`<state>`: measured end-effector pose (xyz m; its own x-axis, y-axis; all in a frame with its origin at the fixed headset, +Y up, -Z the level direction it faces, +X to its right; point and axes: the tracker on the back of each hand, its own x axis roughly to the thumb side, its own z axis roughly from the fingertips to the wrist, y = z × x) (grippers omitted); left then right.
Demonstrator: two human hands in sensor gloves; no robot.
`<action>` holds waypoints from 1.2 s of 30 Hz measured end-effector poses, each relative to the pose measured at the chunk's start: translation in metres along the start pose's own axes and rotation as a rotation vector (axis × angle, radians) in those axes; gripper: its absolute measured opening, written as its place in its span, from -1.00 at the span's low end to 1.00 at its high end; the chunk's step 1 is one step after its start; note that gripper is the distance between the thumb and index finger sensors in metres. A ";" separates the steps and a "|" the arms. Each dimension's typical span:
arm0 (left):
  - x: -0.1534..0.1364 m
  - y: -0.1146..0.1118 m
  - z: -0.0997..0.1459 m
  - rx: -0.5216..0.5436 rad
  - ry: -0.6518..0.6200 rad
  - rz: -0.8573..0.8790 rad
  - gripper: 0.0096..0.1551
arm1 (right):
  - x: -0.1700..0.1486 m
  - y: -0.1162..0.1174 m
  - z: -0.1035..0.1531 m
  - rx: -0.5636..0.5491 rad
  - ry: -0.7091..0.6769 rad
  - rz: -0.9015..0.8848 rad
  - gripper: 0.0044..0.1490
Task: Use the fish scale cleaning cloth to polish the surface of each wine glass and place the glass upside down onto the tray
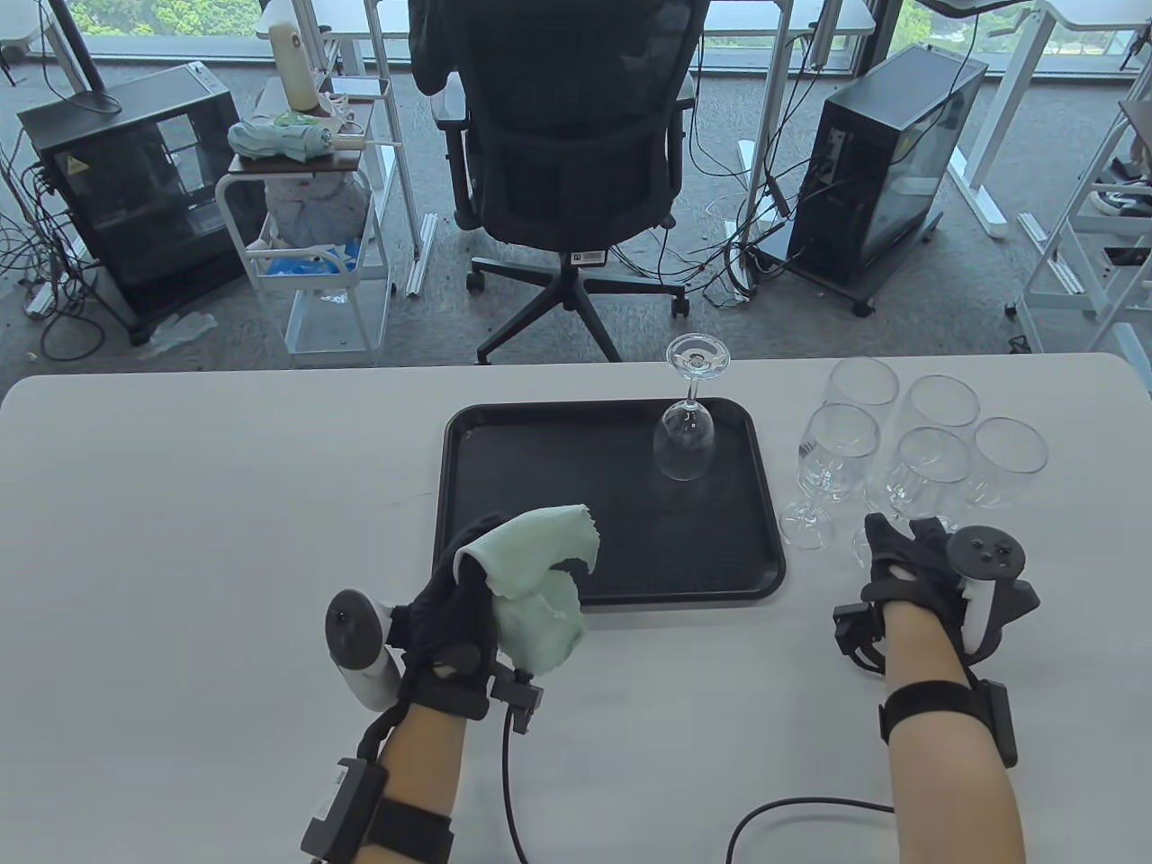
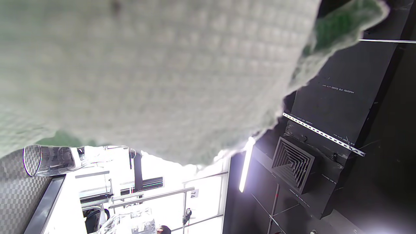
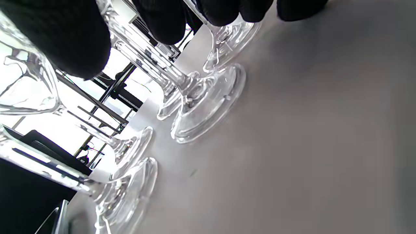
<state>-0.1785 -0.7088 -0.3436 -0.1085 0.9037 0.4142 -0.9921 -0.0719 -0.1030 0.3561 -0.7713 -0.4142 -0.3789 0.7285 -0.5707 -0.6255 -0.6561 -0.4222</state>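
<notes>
My left hand [image 1: 486, 576] is raised near the front left corner of the black tray [image 1: 612, 596] and grips a bunched pale green cloth [image 1: 540, 585], which fills most of the left wrist view [image 2: 146, 74]. One wine glass [image 1: 686, 441] stands upside down at the tray's back right [image 2: 48, 161]. Right of the tray stand several upright glasses. My right hand [image 1: 904, 540] reaches into their front row, thumb and fingers curled round the stem of the middle front glass [image 1: 931, 463] [image 3: 152, 68]. Its foot still sits on the table.
Other upright glasses [image 1: 841, 450] [image 1: 1008, 454] [image 1: 864, 387] crowd close round the held one, their feet nearly touching. A black cable [image 1: 792, 810] lies on the white table [image 1: 225, 504] near the front edge. An office chair [image 1: 567, 135] stands beyond the far edge.
</notes>
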 end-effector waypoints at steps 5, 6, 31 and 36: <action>0.000 0.002 0.000 0.002 0.005 0.001 -0.40 | 0.002 0.002 -0.004 -0.040 0.003 0.030 -0.21; 0.000 0.002 0.000 0.002 0.007 -0.002 -0.40 | 0.002 0.002 -0.004 -0.046 0.002 0.033 -0.25; -0.001 -0.003 -0.001 -0.011 0.007 -0.009 -0.39 | 0.046 -0.030 0.125 -0.205 -1.160 0.559 -0.33; 0.003 -0.013 0.000 -0.036 -0.008 -0.014 -0.39 | 0.070 0.003 0.187 -0.196 -1.312 0.600 -0.33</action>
<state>-0.1662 -0.7055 -0.3411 -0.0952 0.9013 0.4227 -0.9906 -0.0438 -0.1297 0.2006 -0.6852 -0.3237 -0.9498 -0.0775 0.3030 -0.0913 -0.8579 -0.5056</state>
